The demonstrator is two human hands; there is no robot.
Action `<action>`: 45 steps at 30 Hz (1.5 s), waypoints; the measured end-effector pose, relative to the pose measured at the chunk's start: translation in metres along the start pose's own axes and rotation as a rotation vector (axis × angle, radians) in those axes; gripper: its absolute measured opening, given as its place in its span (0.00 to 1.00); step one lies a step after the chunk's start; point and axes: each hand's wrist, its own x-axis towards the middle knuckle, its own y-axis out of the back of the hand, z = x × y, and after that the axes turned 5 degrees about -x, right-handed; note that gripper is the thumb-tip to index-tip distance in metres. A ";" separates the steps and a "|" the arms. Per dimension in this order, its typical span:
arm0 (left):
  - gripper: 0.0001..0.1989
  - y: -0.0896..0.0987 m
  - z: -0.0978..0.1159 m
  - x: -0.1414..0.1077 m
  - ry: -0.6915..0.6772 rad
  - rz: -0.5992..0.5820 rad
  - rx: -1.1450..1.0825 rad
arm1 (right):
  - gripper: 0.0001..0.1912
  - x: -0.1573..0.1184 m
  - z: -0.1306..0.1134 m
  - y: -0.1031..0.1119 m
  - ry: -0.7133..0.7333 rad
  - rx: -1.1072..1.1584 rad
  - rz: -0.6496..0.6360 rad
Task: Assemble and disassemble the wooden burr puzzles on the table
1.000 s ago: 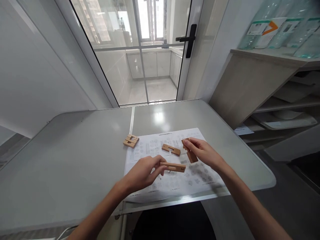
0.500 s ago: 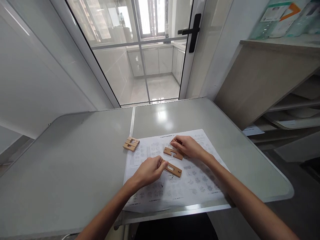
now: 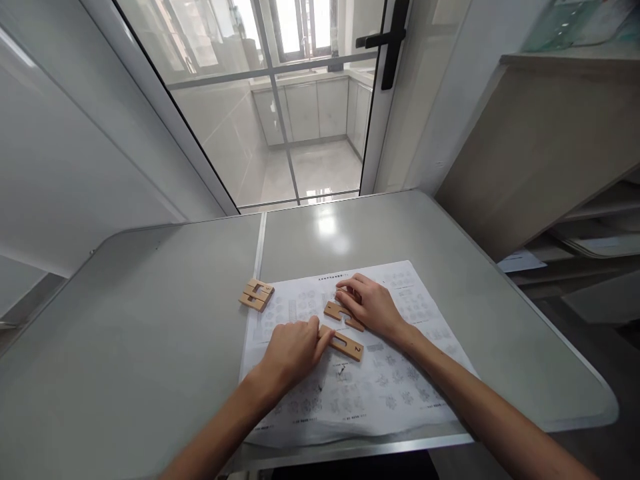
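My left hand (image 3: 296,347) grips the left end of a flat wooden piece marked 2 (image 3: 349,346), which has a long slot and lies low over the printed paper (image 3: 400,373). Just beyond it rests a notched wooden piece (image 3: 332,310) on the paper. My right hand (image 3: 373,303) is curled over that piece's right end, with another bit of wood partly showing under the fingers; most of it is hidden. At the paper's upper left corner sits a group of joined wooden pieces (image 3: 257,295) with openings between them.
The grey table (image 3: 150,333) has a metal seam running away from me. Behind it stands a glass door with a black handle (image 3: 393,43). A wooden shelf unit (image 3: 550,133) holding bottles and papers is at the right.
The view has shifted slightly. My right hand has lowered and its fingers spread more over the notched piece. My left hand still holds the piece marked 2.
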 end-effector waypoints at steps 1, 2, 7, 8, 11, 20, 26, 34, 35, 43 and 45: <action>0.22 0.000 0.000 0.001 -0.007 -0.008 0.022 | 0.12 -0.001 0.000 -0.001 0.001 0.004 0.010; 0.22 -0.001 0.000 0.002 -0.013 -0.011 0.036 | 0.12 -0.001 0.000 -0.002 0.003 0.010 0.013; 0.16 -0.011 -0.004 0.005 -0.086 0.169 0.022 | 0.14 -0.002 0.001 -0.003 0.013 0.036 0.015; 0.13 -0.015 -0.004 0.006 -0.130 0.255 0.012 | 0.15 -0.001 0.002 -0.002 0.017 0.051 0.018; 0.10 -0.024 -0.002 0.012 -0.325 0.486 -0.071 | 0.18 0.001 0.006 0.001 -0.026 0.165 0.034; 0.37 -0.041 0.018 0.042 -0.753 0.463 -0.213 | 0.19 0.008 0.022 0.002 -0.226 0.324 0.214; 0.15 -0.051 0.023 0.041 -0.668 0.490 -0.245 | 0.17 0.006 0.020 0.001 -0.208 0.293 0.194; 0.17 -0.057 -0.024 0.007 -0.444 0.542 -0.266 | 0.15 0.004 0.020 0.001 -0.190 0.243 0.169; 0.17 -0.058 -0.033 0.002 -0.420 0.550 -0.265 | 0.14 0.004 0.020 0.001 -0.189 0.236 0.165; 0.16 -0.060 -0.087 -0.035 -0.287 0.618 -0.229 | 0.15 0.001 0.022 0.000 -0.177 0.195 0.142; 0.15 -0.059 -0.096 -0.041 -0.259 0.619 -0.222 | 0.15 0.001 0.022 0.000 -0.172 0.186 0.136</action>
